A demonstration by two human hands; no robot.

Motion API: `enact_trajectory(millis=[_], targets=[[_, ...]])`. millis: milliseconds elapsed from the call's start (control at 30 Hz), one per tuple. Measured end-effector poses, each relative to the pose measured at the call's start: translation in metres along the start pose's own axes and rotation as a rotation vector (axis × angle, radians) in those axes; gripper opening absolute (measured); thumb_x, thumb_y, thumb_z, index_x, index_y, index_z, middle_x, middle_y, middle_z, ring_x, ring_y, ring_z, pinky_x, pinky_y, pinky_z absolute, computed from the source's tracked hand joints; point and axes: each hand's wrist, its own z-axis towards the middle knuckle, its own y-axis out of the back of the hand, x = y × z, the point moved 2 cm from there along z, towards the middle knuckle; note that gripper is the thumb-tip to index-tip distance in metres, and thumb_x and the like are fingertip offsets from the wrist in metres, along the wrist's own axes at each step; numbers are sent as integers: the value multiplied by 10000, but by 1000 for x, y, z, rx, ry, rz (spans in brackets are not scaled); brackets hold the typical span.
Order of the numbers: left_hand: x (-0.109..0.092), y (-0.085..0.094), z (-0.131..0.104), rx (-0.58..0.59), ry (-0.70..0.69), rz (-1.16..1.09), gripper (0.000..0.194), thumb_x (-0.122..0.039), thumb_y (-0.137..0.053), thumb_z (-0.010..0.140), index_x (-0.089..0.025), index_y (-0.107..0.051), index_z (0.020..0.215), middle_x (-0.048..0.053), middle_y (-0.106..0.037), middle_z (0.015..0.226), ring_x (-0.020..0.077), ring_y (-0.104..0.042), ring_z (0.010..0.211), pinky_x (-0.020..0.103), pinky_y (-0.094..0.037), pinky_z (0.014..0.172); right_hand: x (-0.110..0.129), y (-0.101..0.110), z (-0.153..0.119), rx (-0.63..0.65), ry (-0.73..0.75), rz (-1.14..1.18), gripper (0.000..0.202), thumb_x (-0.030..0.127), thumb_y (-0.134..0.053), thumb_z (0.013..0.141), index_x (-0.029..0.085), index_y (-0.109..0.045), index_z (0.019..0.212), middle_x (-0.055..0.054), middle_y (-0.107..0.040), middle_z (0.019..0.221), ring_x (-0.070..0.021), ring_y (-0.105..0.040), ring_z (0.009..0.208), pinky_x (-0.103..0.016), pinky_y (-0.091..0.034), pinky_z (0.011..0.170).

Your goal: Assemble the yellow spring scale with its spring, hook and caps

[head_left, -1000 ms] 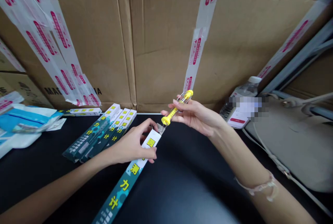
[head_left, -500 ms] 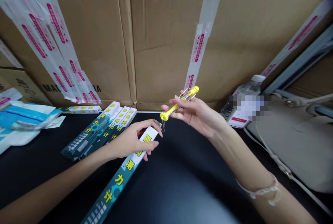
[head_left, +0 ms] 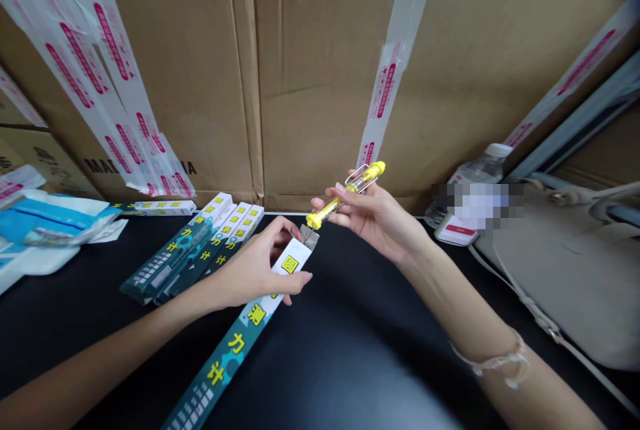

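My left hand (head_left: 267,263) is closed around the upper part of a long, narrow cardboard box (head_left: 245,333), dark green and white with yellow characters. The box slants up to the right, and its open end flap faces the other hand. In my right hand (head_left: 380,220), pinched between thumb and fingers, is a tubular spring scale (head_left: 327,211) with yellow ends, a clear tube and a wire hook. Its lower yellow end is right at the box's open mouth; whether its lower hook is inside the box I cannot tell.
Several similar boxes (head_left: 193,247) lie side by side at the left, with another box (head_left: 165,207) behind them. Blue-white packaging (head_left: 55,223) is at far left. A large taped carton (head_left: 310,83) stands behind. To the right are a bottle (head_left: 480,167), a phone (head_left: 455,233) and a beige bag (head_left: 570,283).
The box has shifted slightly right, and its flap now shows. My left fingers have drawn back from the flap and hook. The spring scale's lower end is closer to the box mouth.
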Motion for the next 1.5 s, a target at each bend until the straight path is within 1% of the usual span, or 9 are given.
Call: enact_trajectory(millis=[333,433,500,667,900,1167,1333,1400,1500], targets=[[0,5,2,-46,-7,62,431,-243,-754,785,-253,-412,1048,-73,-575,822,111,-637,583,284,-619,508,13,1,-7,-47,85,-284,586,211,-849,718,298,-385,1065,45,-698,839,-230,-781,799,-311,-626,702],[1,3,3,-29,-27,70,458,-221,-743,790,-262,-429,1121,-40,-590,930,119,-648,643,288,-629,521,13,0,-8,-114,148,-355,580,225,-848,703,310,-389,1047,52,-677,829,-230,-774,781,-296,-609,639],[1,3,3,-24,-30,71,499,-209,-738,790,-271,-431,1178,-13,-587,1015,126,-649,693,288,-634,526,13,-1,-8,-102,145,-369,570,228,-841,708,314,-391,1046,48,-673,834,-229,-774,781,-283,-600,615],[0,2,3,-23,-18,49,470,-205,-750,776,-258,-411,1097,-32,-589,963,119,-643,664,298,-635,526,13,-5,-9,-60,91,-310,597,230,-854,699,309,-399,1076,49,-673,852,-229,-777,787,-328,-626,700],[1,-1,2,-40,-2,61,469,-214,-766,761,-256,-393,1043,-49,-594,938,114,-653,595,308,-624,509,2,-14,-10,-51,112,-225,630,254,-863,697,300,-360,1073,54,-699,847,-241,-783,842,-344,-615,776],[-5,2,1,-112,-15,101,475,-229,-773,748,-258,-382,1017,-51,-591,902,127,-654,602,293,-613,490,-4,-9,-8,-151,92,-373,654,295,-900,648,274,-412,1082,28,-710,853,-210,-746,889,-311,-566,791],[-5,6,2,-123,-23,149,474,-245,-769,754,-263,-382,1026,-47,-599,898,135,-658,623,268,-597,479,-11,-11,-6,-102,6,-346,696,283,-926,599,271,-429,1086,25,-705,856,-183,-713,814,-345,-594,790],[-3,7,4,-135,-24,197,462,-252,-766,751,-260,-386,1015,-48,-603,884,142,-661,634,261,-587,473,-14,-13,-7,-87,-4,-350,659,333,-912,632,263,-444,1090,22,-696,851,-181,-709,824,-352,-598,802],[2,10,6,-168,-10,268,452,-254,-759,746,-251,-389,1004,-44,-622,865,144,-667,629,252,-570,476,-17,-14,-7,-67,20,-384,463,468,-791,776,251,-502,1065,-15,-695,927,-201,-697,941,-391,-597,852]])
